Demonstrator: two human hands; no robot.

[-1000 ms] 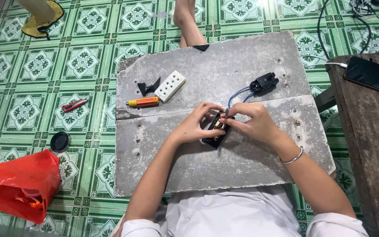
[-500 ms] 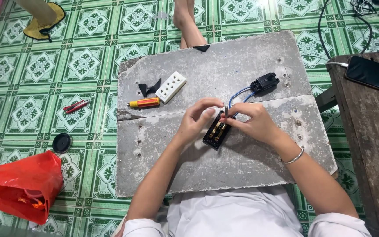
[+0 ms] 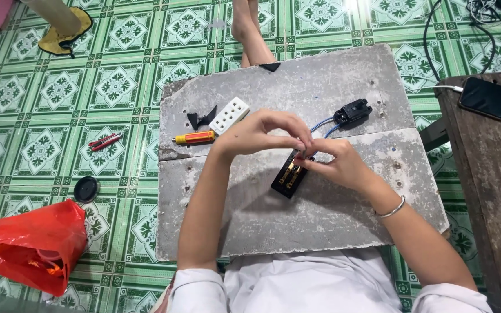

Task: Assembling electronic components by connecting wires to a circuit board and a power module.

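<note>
Seated over a grey cement slab (image 3: 320, 220) that serves as our desk, we work on a black socket body (image 3: 288, 174) with brass contacts showing, which lies tilted near the slab's middle. Our left hand (image 3: 262, 132) arches over the socket's upper end, its fingers (image 3: 297, 139) pinched nearly closed; they seem to nip a blue wire (image 3: 323, 123) end, though the contact itself is too small to make out. Our right hand (image 3: 340, 165), a silver bangle (image 3: 392, 207) on its wrist, meets the left just above the socket, fingers closed around the socket's top edge and steadying it.

The blue wire runs from the socket up and right to a black plug block (image 3: 352, 111) resting on the slab. Left of the socket lie a white outlet faceplate (image 3: 229, 115), a yellow-and-orange screwdriver (image 3: 195, 138) and a small black scrap (image 3: 202, 119), all well apart from our hands. Off the slab, further left of the socket, red pliers (image 3: 104, 141) and a black round cap (image 3: 86, 188) sit on the green tiled floor (image 3: 42, 93), with a red plastic bag (image 3: 27, 243) below them. A dark phone (image 3: 495, 101) rests on a wooden bench (image 3: 494, 191) to the socket's right.

In our judgement, the job goes best if the right hand keeps the socket flat and still while the left feeds the wire squarely into its brass terminal, with no stray strands.
</note>
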